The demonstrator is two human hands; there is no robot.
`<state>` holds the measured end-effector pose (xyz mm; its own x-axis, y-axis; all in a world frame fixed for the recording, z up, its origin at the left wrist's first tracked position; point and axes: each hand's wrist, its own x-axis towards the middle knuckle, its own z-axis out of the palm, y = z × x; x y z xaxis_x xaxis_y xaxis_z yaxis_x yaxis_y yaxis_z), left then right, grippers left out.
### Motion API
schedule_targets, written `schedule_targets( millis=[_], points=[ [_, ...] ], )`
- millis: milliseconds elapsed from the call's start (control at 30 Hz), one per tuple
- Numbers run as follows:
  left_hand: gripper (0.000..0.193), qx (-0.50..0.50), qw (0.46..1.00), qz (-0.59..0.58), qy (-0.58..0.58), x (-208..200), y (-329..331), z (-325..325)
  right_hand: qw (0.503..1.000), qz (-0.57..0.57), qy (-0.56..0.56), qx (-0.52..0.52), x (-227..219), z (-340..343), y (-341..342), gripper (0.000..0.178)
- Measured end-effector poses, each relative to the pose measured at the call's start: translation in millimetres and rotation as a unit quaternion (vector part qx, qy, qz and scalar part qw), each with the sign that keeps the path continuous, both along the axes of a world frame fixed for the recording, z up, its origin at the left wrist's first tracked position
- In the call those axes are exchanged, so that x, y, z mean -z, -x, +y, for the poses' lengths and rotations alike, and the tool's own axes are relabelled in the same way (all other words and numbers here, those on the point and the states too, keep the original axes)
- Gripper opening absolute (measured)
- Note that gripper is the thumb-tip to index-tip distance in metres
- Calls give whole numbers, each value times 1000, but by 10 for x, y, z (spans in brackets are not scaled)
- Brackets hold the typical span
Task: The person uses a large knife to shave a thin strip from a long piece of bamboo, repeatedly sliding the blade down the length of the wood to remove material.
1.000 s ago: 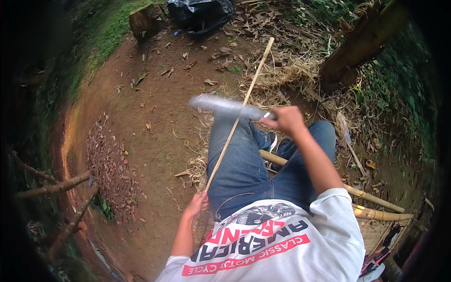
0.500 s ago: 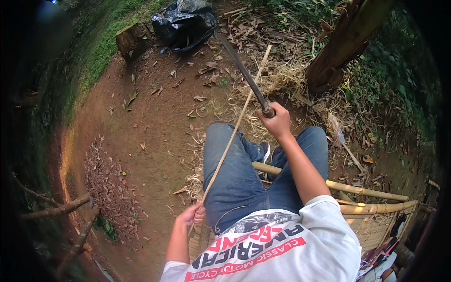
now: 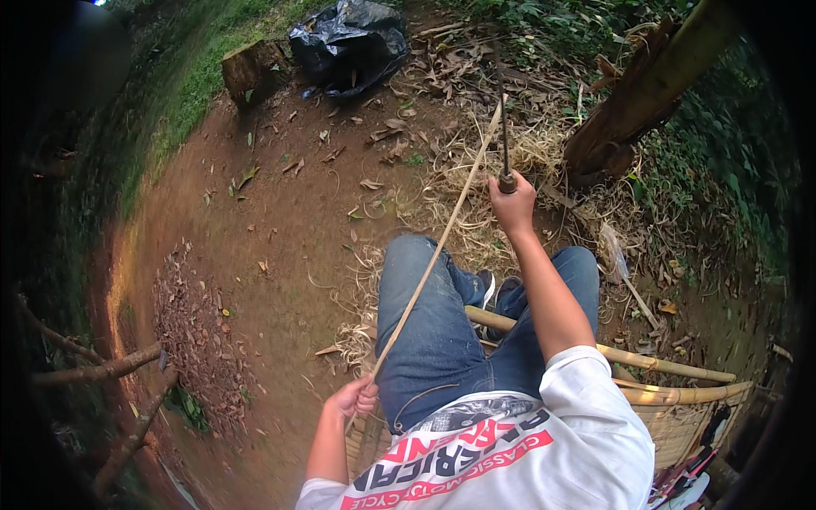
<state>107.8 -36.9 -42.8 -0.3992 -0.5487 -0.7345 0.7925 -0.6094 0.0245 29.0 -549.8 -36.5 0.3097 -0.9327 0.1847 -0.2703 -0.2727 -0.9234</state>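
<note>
My left hand [image 3: 354, 397] is closed around the lower end of a long, thin bamboo strip [image 3: 432, 259]. The strip slants up and away to the right, passing over my left thigh. My right hand [image 3: 514, 204] grips the handle of a machete [image 3: 505, 140], held out beyond my knees. Its blade points away from me and shows almost edge-on, so it looks like a narrow dark line. The far end of the strip lies close beside the blade; whether they touch I cannot tell.
Curly pale shavings [image 3: 459, 212] litter the soil past my feet. A tree trunk [image 3: 625, 127] rises at the far right. A black plastic bag [image 3: 348, 47] and a cut stump [image 3: 251, 72] stand at the far left. Bamboo poles [image 3: 659, 361] run beside my seat at right.
My right hand has moved slightly right, and the machete has swung from slanting across the strip to pointing straight away. My left hand still holds the strip.
</note>
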Motion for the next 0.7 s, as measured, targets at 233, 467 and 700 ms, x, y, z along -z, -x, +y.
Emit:
schedule_targets(
  millis=[233,467,700],
  points=[
    [52,1,1000,-10,-20,-11,-7,-22,998,47,29,-27,223,23,413,14],
    [53,-21,1000,-9,16,60,62,14,976,208,-44,-36,697,403,1096,14],
    [49,-37,995,-90,16,-170,-64,-163,989,99,-107,2,722,469,1229,24]
  ],
)
